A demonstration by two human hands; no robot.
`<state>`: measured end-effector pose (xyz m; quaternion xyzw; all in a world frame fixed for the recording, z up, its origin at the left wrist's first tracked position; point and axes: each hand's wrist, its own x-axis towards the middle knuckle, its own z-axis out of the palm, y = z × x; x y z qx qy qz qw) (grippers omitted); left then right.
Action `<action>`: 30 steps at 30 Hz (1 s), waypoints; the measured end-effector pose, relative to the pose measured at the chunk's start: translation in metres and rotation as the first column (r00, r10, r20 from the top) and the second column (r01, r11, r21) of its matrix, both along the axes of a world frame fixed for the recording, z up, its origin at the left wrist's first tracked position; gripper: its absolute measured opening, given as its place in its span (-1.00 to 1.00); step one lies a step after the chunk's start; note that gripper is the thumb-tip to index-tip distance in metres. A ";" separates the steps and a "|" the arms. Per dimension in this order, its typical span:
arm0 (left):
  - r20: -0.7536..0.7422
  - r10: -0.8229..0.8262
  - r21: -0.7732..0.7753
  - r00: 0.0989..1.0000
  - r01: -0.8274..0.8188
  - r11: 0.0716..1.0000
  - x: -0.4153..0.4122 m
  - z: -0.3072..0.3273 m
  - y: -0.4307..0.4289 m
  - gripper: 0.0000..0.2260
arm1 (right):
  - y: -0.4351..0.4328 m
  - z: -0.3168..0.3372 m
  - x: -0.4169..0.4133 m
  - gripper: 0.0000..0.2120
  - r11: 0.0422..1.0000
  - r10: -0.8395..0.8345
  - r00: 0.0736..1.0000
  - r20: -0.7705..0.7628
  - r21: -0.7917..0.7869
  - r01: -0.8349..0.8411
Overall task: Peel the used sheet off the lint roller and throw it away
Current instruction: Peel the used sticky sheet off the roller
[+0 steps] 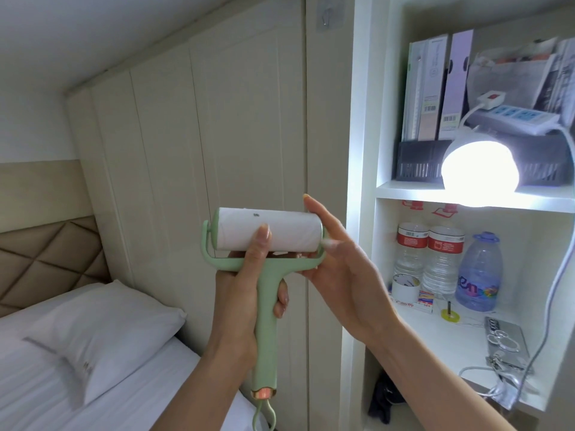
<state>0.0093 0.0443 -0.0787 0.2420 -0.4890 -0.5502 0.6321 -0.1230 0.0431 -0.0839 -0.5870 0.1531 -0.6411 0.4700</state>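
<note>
A lint roller [268, 309] with a pale green handle and frame is held upright in mid-air. Its white sheet roll [289, 228] lies horizontal at the top, with a small dark speck of lint on it. My left hand [239, 303] is shut on the green handle, thumb resting on the front of the roll. My right hand [339, 262] is at the roll's right end, fingers spread and touching the frame and the edge of the sheet. No sheet is lifted off the roll.
White shelves [466, 197] stand at the right with a lit round lamp [479, 169], water bottles [445, 259], files, a power strip and a phone [505, 343]. A bed with a white pillow [102, 334] lies at lower left. Cream wardrobe panels [217, 135] are behind the roller.
</note>
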 end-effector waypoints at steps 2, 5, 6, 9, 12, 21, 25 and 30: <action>-0.008 -0.012 0.006 1.000 0.012 1.000 -0.001 0.000 0.000 -0.70 | 0.000 0.001 0.001 -0.61 0.999 -0.039 0.999 0.016 0.038 0.038; -0.006 -0.012 0.008 1.000 0.012 1.000 -0.001 -0.001 -0.001 -0.69 | -0.001 0.001 0.001 -0.63 0.995 -0.087 0.996 0.007 0.047 0.086; -0.001 -0.011 0.010 1.000 0.011 1.000 -0.001 -0.002 -0.001 -0.69 | -0.001 0.001 0.001 -0.62 0.995 -0.086 0.996 0.003 0.045 0.086; 0.012 -0.008 0.022 1.000 0.008 1.000 0.001 -0.003 -0.002 -0.66 | -0.002 0.000 0.000 -0.59 0.997 -0.068 0.998 -0.015 0.033 0.069; 0.016 0.002 0.023 1.000 -0.002 1.000 0.001 -0.003 -0.002 -0.63 | -0.002 -0.002 -0.001 -0.53 1.000 -0.016 1.000 -0.014 0.010 0.016; 0.008 0.006 0.013 1.000 -0.007 1.000 0.000 -0.005 -0.002 -0.59 | -0.002 0.001 0.001 -0.65 0.993 -0.093 0.996 0.013 0.074 0.092; 0.007 0.006 0.004 1.000 -0.006 1.000 -0.001 -0.006 -0.002 -0.61 | -0.002 0.000 -0.001 -0.62 0.993 -0.083 0.997 0.002 0.085 0.083; 0.010 0.002 0.013 1.000 -0.002 1.000 0.000 -0.006 -0.004 -0.61 | -0.003 -0.002 -0.002 -0.59 0.997 -0.060 0.998 -0.035 0.054 0.062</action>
